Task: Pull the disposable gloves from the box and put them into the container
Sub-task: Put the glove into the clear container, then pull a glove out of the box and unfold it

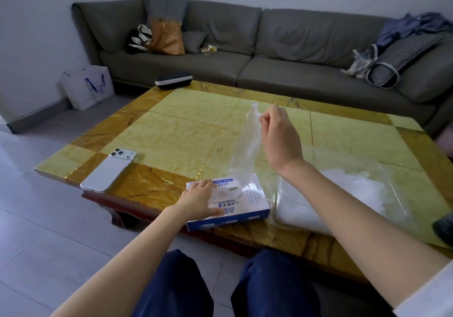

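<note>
**On the near table edge: one glove, half drawn**

Item: disposable glove (pixel 245 145), thin clear film, limp and creased. It stretches upright from the top opening of the box (pixel 247 212) to your right hand (pixel 279 135), whose fingertips pinch its upper end. The box is flat white-and-blue card; your left hand (pixel 198 199) lies flat on its lid, fingers straight. Just right of it lies the container (pixel 343 194), soft clear plastic holding crumpled white film. The table (pixel 183 132) is glossy yellow stone with an amber border.
</note>
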Demonstrator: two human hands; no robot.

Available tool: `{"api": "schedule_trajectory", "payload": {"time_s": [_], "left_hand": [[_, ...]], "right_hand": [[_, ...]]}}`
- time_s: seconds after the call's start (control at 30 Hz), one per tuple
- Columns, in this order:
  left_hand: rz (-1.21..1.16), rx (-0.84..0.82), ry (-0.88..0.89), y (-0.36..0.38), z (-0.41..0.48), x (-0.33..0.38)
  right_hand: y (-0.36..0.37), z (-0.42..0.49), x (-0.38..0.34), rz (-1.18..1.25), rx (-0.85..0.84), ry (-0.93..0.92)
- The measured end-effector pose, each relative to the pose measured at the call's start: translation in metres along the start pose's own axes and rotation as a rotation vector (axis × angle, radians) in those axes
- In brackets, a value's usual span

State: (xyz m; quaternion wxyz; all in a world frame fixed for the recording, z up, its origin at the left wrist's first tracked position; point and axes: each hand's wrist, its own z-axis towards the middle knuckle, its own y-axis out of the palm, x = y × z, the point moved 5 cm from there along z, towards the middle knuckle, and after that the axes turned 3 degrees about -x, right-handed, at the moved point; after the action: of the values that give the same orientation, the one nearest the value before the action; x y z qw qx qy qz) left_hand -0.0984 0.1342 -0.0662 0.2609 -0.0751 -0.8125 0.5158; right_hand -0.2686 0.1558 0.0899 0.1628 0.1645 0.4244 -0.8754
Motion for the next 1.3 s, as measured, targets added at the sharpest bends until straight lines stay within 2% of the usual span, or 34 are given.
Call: {"api": "schedule_trajectory", "payload": {"time_s": [0.07, 0.2, 0.27, 0.4, 0.47, 0.57, 0.67, 0.73, 0.83, 0.93, 1.03, 1.13, 1.2, 1.3], "left_hand": [[-0.130, 0.011, -0.002, -0.010, -0.001, 0.001], [-0.484, 0.229, 0.105, -0.051, -0.013, 0.034], [-0.607, 0.280, 0.186, -0.070, -0.019, 0.056], [-0.479, 0.364, 0.285, -0.094, -0.022, 0.085], [-0.552, 0.406, 0.324, -0.105, -0.025, 0.092], [-0.740, 0.377, 0.381, -0.112, -0.029, 0.096], [-0.999, 0.257, 0.420, -0.110, -0.032, 0.098], [-1.119, 0.212, 0.427, -0.109, -0.032, 0.097], [-1.208, 0.149, 0.456, -0.107, -0.030, 0.094], [-1.206, 0.171, 0.404, -0.104, -0.026, 0.084], [-1.056, 0.203, 0.318, -0.100, -0.020, 0.069], [-0.935, 0.097, 0.254, -0.092, -0.015, 0.061], [-0.813, 0.044, 0.210, -0.088, -0.014, 0.061], [-0.732, 0.035, 0.191, -0.097, -0.011, 0.063]], "right_hand": [[-0.005, -0.002, 0.003, -0.081, -0.049, -0.054], [-0.010, -0.015, 0.009, -0.138, -0.166, -0.108], [-0.013, -0.020, 0.006, -0.116, -0.215, -0.124], [-0.019, -0.024, 0.001, 0.059, -0.259, -0.113], [-0.025, -0.024, 0.004, 0.258, -0.256, -0.023], [-0.022, -0.031, 0.021, 0.484, -0.402, 0.280], [-0.010, -0.045, 0.039, 0.683, -0.597, 0.523], [-0.007, -0.050, 0.042, 0.833, -0.642, 0.580], [-0.005, -0.048, 0.039, 0.964, -0.678, 0.498], [-0.008, -0.044, 0.040, 0.987, -0.594, 0.479], [-0.015, -0.039, 0.046, 0.978, -0.471, 0.462], [-0.022, -0.038, 0.046, 1.006, -0.463, 0.425], [-0.027, -0.038, 0.045, 0.938, -0.478, 0.394], [-0.035, -0.038, 0.048, 0.843, -0.488, 0.356]]}}
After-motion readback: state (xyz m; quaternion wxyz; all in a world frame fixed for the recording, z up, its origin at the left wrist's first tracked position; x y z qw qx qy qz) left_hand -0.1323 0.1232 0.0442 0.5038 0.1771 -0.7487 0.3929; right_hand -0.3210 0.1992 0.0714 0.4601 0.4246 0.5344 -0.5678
